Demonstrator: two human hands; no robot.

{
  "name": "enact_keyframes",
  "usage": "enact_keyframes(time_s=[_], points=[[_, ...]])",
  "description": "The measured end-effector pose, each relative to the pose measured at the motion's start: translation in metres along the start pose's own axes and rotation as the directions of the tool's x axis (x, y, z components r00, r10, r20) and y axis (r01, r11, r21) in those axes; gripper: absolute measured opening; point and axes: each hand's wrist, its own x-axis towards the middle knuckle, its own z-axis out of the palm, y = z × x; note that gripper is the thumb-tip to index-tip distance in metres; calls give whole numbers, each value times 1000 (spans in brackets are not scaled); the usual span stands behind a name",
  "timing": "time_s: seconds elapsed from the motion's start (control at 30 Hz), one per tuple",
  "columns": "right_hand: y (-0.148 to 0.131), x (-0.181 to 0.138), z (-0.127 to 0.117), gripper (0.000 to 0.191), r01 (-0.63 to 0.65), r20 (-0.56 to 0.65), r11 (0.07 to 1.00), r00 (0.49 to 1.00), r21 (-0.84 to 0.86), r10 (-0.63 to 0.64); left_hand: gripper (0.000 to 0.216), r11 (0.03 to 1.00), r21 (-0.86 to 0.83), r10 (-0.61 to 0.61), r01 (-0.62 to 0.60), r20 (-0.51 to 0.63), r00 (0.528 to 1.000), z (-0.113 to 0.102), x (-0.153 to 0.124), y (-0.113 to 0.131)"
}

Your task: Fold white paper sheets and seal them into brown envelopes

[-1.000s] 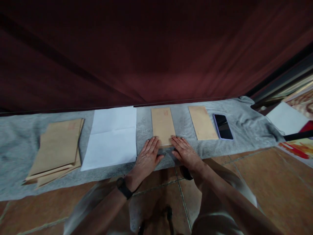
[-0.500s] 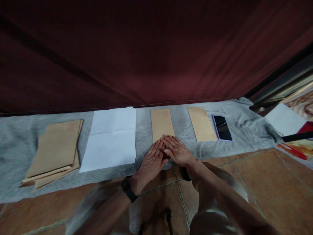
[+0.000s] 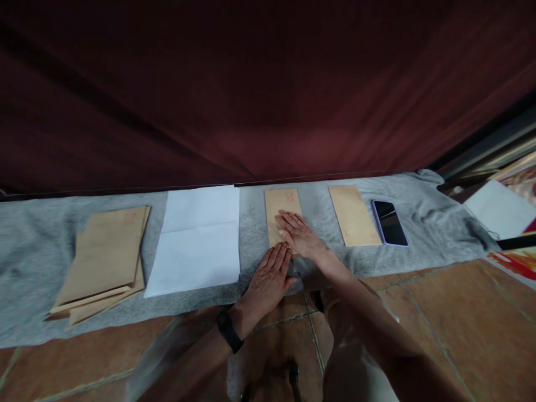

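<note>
A brown paper envelope with red print lies flat on the grey cloth in front of me. My right hand rests flat on its middle, fingers stretched out. At the envelope's near end lies my left hand, also flat, its fingertips on the paper and its thumb apart; a dark band circles that wrist. To the left is a stack of white paper sheets with a crease across the top one. A second brown envelope lies to the right.
A pile of brown envelopes lies at the far left of the grey cloth. A phone in a purple case sits right of the second envelope. Dark red fabric hangs behind. Below is a tiled floor.
My right hand has slid away from me, up the envelope, and apart from my left hand. The left stays at the near end. The whole view has shifted slightly.
</note>
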Motion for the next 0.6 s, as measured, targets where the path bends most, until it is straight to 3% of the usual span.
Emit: enact_keyframes(time_s=[0.37,0.6], points=[[9,18,-5,56,-124,-113,991,987,-54,117,66,997,70,11,-13,23,1000,-1,-2,-1],[-5,8,4,53,170,49,985,985,-23,-168,67,998,58,9,-9,0,1000,2,-4,-2]])
